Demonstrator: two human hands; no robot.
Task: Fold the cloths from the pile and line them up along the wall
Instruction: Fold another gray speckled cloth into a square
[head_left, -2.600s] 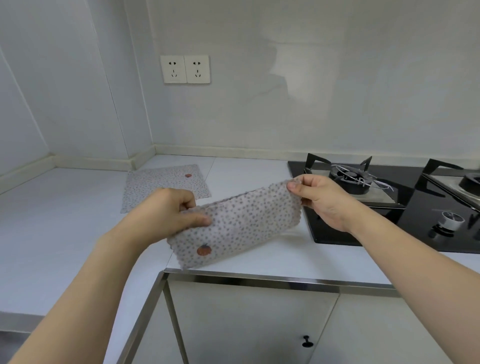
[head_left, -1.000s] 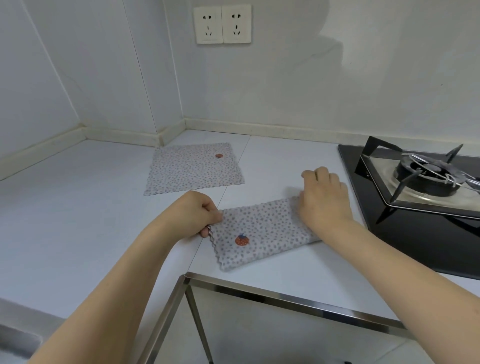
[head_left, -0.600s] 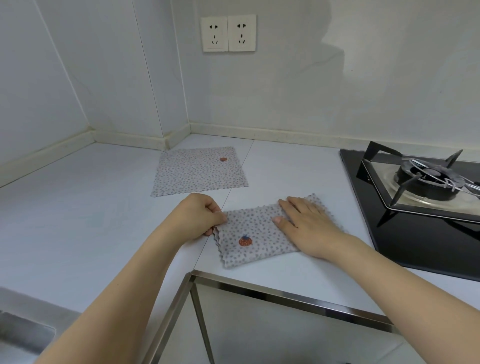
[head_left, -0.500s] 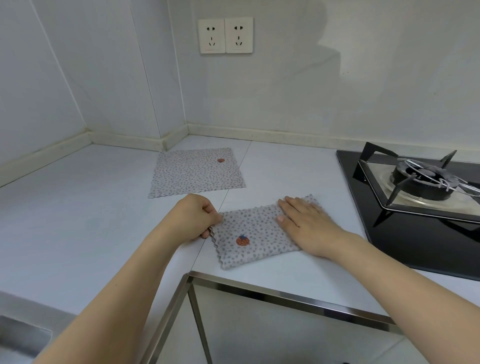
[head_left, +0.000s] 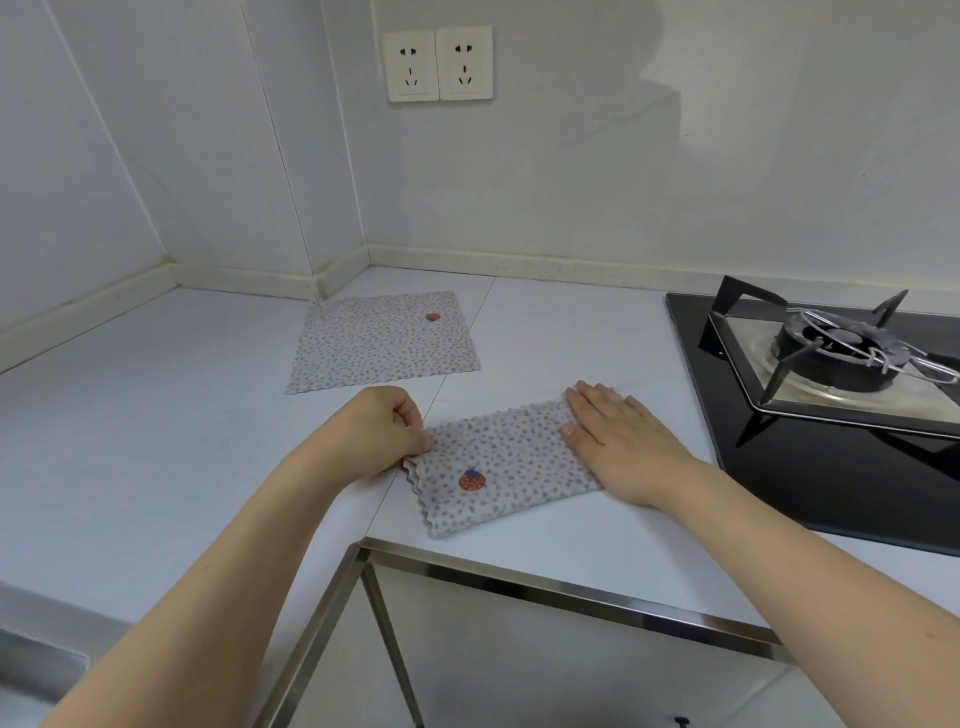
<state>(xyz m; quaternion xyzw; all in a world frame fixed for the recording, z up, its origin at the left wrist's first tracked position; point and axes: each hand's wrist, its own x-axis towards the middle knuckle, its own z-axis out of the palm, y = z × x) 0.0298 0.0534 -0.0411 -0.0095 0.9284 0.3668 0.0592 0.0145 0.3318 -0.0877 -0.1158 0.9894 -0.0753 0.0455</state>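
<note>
At a kitchen corner we fold a spotted cloth (head_left: 498, 467) on the white counter (head_left: 130, 415), near its front edge and just beside the gas hob (head_left: 831, 374). Our left hand (head_left: 382, 434) has its fingers curled, pinching the wavy left edge of the cloth; our right hand (head_left: 618, 441) lies spread and flat, pressing down the cloth's right end. The cloth lies doubled into a long strip, strawberry motif up, so we judge the fold half done. The next move, as we read it, calls for lifting the pinched edge across toward the pressed end, matching the scalloped borders, then carrying the folded piece back to the wall (head_left: 571, 182). A second spotted cloth (head_left: 379, 343) lies open and flat nearer the corner, not yet folded. No brand, label or writing can be read anywhere; the twin sockets (head_left: 439, 65) on the wall carry no lettering we can make out.
</note>
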